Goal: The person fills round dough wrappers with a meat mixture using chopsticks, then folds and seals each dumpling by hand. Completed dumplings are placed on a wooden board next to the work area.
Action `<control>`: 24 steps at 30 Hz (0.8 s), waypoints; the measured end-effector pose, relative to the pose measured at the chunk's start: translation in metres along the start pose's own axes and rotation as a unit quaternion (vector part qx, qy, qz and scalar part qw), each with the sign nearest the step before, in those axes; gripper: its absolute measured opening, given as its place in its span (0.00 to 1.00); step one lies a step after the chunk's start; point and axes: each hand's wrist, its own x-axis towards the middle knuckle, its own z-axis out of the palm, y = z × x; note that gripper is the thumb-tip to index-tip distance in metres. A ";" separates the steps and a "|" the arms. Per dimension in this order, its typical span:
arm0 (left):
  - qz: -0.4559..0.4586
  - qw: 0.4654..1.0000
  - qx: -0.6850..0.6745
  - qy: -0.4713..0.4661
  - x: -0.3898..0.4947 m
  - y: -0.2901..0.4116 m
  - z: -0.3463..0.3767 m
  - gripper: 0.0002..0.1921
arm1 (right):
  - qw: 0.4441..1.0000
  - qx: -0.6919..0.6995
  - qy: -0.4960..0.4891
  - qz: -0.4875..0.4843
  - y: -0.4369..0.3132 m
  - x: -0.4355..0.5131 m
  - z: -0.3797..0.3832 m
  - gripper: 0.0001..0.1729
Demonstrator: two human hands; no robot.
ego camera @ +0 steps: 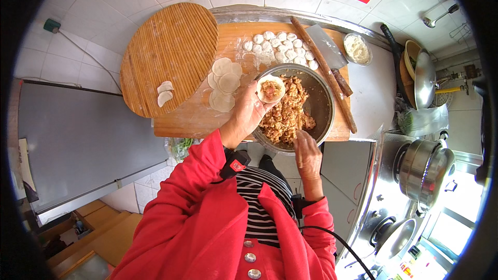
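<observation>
My left hand (246,112) holds a round dough wrapper (282,85) flat over the left rim of a metal bowl (322,103). A dab of meat filling (270,90) sits in the wrapper's middle. More chopped filling (286,114) is heaped in the bowl. At the bowl's near edge, my right hand (309,157) grips thin chopsticks (299,120), their tips down at the filling; the fingers partly hide them. Flat wrappers (228,83) overlap on the wooden board (183,124) left of the bowl. Behind it lie several floured dough pieces (290,53).
A round slatted tray (171,46) with folded dumplings (165,99) overlaps the board's left side. To the right are a rolling pin (325,66), a cleaver (325,44) and a flour bowl (358,49). A steel pot (424,171) and a wok (397,239) stand on the stove.
</observation>
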 end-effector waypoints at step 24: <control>-0.198 0.965 0.127 -0.115 -0.066 0.025 0.080 0.28 | 0.983 0.079 0.121 -0.111 -0.057 0.060 -0.068 0.16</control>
